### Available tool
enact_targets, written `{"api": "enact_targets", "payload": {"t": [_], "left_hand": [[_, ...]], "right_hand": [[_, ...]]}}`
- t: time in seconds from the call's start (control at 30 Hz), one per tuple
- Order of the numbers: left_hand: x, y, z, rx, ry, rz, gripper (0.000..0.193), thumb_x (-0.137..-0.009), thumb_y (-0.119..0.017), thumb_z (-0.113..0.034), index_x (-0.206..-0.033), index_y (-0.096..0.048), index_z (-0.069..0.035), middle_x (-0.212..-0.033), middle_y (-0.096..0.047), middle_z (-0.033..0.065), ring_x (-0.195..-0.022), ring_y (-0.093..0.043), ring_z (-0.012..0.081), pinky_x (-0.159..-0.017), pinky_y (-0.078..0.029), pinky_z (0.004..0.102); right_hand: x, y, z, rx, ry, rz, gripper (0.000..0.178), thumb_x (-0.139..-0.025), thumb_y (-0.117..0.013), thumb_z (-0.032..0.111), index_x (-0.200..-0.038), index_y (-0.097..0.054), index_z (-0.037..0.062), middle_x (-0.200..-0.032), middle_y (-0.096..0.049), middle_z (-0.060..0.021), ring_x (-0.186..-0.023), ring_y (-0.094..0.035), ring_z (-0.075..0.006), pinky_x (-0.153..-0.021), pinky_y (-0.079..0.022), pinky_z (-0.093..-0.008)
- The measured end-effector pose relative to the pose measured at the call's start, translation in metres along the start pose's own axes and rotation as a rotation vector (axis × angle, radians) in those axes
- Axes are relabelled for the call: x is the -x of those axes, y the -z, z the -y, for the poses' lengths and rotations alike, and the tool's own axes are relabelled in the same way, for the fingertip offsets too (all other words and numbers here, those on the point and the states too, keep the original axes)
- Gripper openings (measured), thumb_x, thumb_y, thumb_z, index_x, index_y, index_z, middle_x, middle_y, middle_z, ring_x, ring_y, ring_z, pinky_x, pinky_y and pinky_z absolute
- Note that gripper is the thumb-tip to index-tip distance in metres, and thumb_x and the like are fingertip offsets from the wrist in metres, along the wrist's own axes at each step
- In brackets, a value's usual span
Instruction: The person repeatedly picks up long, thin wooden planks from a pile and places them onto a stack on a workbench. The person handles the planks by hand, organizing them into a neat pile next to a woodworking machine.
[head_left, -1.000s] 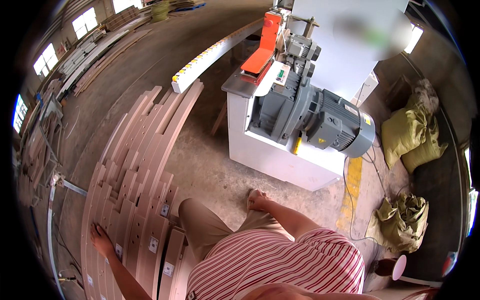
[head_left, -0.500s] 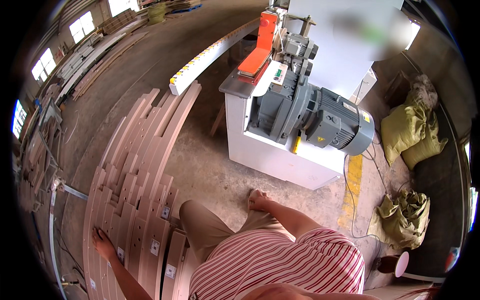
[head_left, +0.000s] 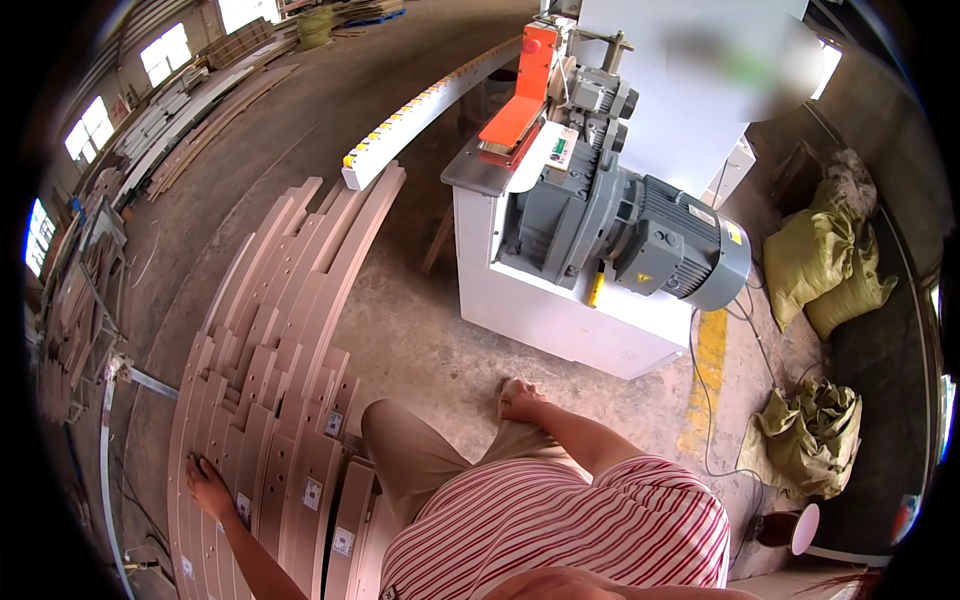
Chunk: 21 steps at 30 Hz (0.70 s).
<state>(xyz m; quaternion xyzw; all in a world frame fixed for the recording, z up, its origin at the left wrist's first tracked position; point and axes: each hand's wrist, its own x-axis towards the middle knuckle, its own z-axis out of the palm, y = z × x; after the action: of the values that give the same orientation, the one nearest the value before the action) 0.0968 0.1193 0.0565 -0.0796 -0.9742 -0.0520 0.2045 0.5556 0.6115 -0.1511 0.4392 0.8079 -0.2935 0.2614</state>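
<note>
Many stiff, likely heavy boards (head_left: 270, 400); left hand (head_left: 210, 487) flat on stack's edge, right hand (head_left: 520, 403) resting loosely on knee.

Red-and-white striped shirt (head_left: 560, 530) worn; beige trousers (head_left: 420, 460) worn; forearms left bare, no gloves, no sleeves seen.

Workshop floor (head_left: 420, 340) was bare grey concrete. A white machine cabinet (head_left: 560, 310) carried a grey motor (head_left: 640, 235). Right of the cabinet: a yellow floor stripe (head_left: 705, 370) and green sacks (head_left: 830, 265). Far left of it, bright windows (head_left: 85, 140) lit stacked timber (head_left: 190, 100).
</note>
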Motion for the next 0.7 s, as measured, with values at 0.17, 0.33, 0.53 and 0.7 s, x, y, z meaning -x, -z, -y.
{"api": "enact_targets", "payload": {"t": [0.17,0.33,0.53,0.7], "left_hand": [[-0.001,-0.005,0.006,0.007,-0.031,-0.036,0.041,-0.099,-0.043,-0.036,-0.129,-0.056,-0.012,-0.132,-0.055,0.0068,-0.117,-0.053,0.0319,-0.096,-0.043,0.0456],[-0.002,-0.007,0.009,-0.015,-0.031,-0.028,0.042,-0.099,-0.042,-0.037,-0.13,-0.055,-0.012,-0.134,-0.054,0.0064,-0.118,-0.052,0.0315,-0.096,-0.042,0.0461],[-0.001,-0.007,0.007,-0.059,0.003,0.004,0.044,-0.1,-0.039,-0.039,-0.132,-0.054,-0.014,-0.137,-0.051,0.0057,-0.12,-0.05,0.031,-0.097,-0.04,0.0472],[-0.001,-0.005,0.006,-0.049,0.006,0.015,0.044,-0.1,-0.039,-0.04,-0.134,-0.053,-0.015,-0.138,-0.051,0.0058,-0.122,-0.049,0.0306,-0.098,-0.039,0.0475]], "right_hand": [[0.007,0.007,0.005,0.01,0.002,0.011,0.058,-0.076,-0.06,0.048,-0.134,-0.05,0.0421,-0.15,-0.024,-0.0077,-0.136,-0.028,-0.0413,-0.105,-0.034,-0.0557],[0.002,0.003,0.002,0.009,0.013,0.001,0.057,-0.077,-0.059,0.047,-0.133,-0.051,0.0415,-0.149,-0.026,-0.008,-0.136,-0.028,-0.041,-0.105,-0.034,-0.0562],[-0.004,-0.004,-0.001,0.01,0.012,-0.019,0.056,-0.077,-0.059,0.047,-0.133,-0.051,0.0415,-0.148,-0.027,-0.0081,-0.136,-0.028,-0.0412,-0.105,-0.034,-0.0568],[0.0,0.001,0.002,0.001,0.009,-0.012,0.056,-0.077,-0.06,0.046,-0.132,-0.052,0.0413,-0.148,-0.027,-0.0076,-0.136,-0.027,-0.0411,-0.105,-0.034,-0.057]]}}
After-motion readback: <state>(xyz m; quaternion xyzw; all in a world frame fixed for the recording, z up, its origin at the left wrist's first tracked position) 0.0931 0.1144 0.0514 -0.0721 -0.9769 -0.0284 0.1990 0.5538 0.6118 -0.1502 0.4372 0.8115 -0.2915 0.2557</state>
